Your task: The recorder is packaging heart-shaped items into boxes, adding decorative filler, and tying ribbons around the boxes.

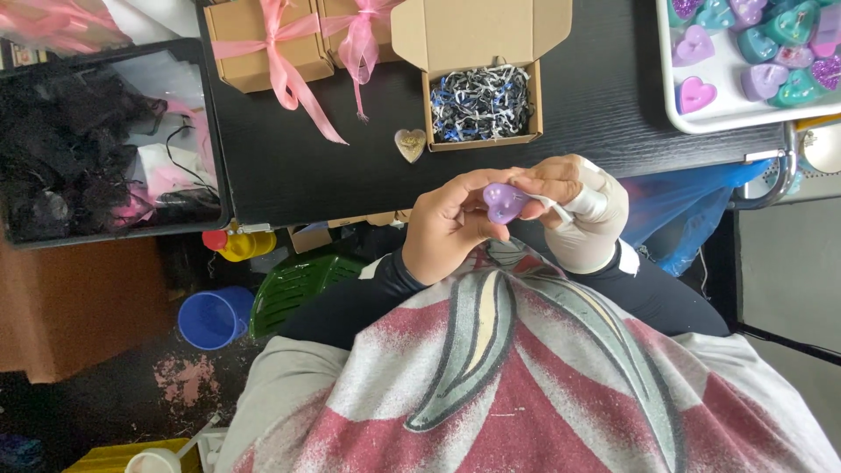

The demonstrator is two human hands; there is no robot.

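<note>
Both hands meet over my lap, just below the edge of the black table. Together they hold a small purple heart-shaped candle. My left hand is bare and grips the heart from the left. My right hand is wrapped in white cloth or a glove, and its fingertips pinch the heart from the right. An open cardboard box filled with black, white and blue shredded paper sits on the table just above the hands. A beige heart candle lies beside the box.
Two closed cardboard boxes tied with pink ribbon stand at the table's back. A white tray of several purple, pink and teal hearts sits top right. A black bin of dark filler is at left. A blue cup, a green basket and a blue bag lie below the table.
</note>
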